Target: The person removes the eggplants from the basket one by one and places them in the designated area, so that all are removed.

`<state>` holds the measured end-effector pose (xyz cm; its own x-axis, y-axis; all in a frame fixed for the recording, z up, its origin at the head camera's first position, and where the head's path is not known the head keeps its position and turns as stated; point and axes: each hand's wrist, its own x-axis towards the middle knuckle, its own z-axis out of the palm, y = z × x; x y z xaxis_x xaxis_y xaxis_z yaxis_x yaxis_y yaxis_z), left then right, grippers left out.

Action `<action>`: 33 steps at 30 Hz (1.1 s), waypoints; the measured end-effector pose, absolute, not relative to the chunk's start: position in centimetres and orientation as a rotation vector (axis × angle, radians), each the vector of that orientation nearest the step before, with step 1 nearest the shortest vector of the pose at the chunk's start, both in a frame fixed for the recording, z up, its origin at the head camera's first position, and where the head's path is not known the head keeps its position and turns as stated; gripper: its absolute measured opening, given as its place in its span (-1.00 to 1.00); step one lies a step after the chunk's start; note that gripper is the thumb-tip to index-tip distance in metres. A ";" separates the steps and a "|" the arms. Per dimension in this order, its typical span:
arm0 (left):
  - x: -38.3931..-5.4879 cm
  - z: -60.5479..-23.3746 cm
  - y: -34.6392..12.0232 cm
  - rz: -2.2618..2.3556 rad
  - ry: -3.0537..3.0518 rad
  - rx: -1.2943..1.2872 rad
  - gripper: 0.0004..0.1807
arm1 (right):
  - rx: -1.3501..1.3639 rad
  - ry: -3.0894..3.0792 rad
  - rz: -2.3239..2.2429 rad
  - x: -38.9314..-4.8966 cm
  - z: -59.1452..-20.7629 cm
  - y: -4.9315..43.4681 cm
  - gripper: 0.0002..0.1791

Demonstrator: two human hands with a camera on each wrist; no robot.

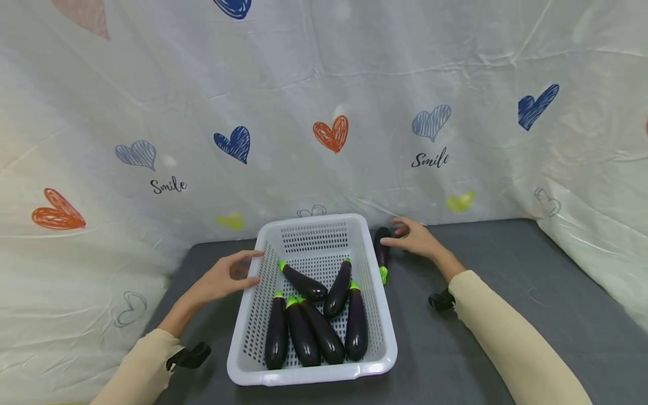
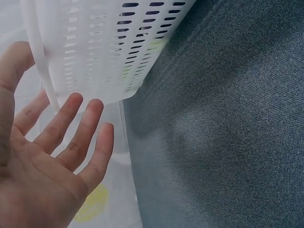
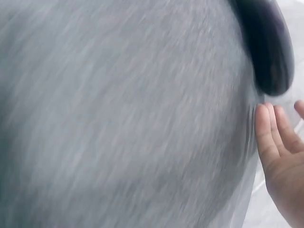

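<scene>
A white perforated plastic basket (image 1: pixel 309 378) holds several dark purple eggplants with green caps, one a slanting eggplant (image 1: pixel 304 282) near its middle. My left hand (image 1: pixel 225 277) is at the basket's left rim, thumb and fingers spread loosely. In the left wrist view, the left hand (image 2: pixel 52 156) has its thumb and index finger at the rim and its other fingers relaxed outside the wall. Right of the basket, another eggplant (image 1: pixel 382 253) lies on the table, cap toward me. My right hand (image 1: pixel 415 239) is at its far end; in the right wrist view its fingers (image 3: pixel 266 128) are extended beside that eggplant.
A dark grey cloth (image 1: pixel 486 281) covers the table. Behind and on both sides hangs a pale plastic sheet (image 1: pixel 283 67) printed with hearts and words. The basket stands at the middle of the table, its far end close to the sheet.
</scene>
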<state>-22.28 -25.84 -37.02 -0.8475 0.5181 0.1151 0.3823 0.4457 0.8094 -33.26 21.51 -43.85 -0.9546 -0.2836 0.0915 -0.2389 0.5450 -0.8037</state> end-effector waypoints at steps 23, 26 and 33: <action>-23.2 -38.9 -26.9 1.340 2.588 0.771 -0.32 | -0.404 2.398 -1.485 -33.4 -42.8 21.4 -0.16; -23.4 -39.1 -26.9 1.358 2.575 0.764 -0.32 | -0.379 2.415 -1.482 -33.3 -42.9 22.3 -0.16; -23.7 -39.5 -26.9 1.445 2.462 0.753 -0.30 | -0.326 2.428 -1.484 -32.9 -43.0 23.7 -0.17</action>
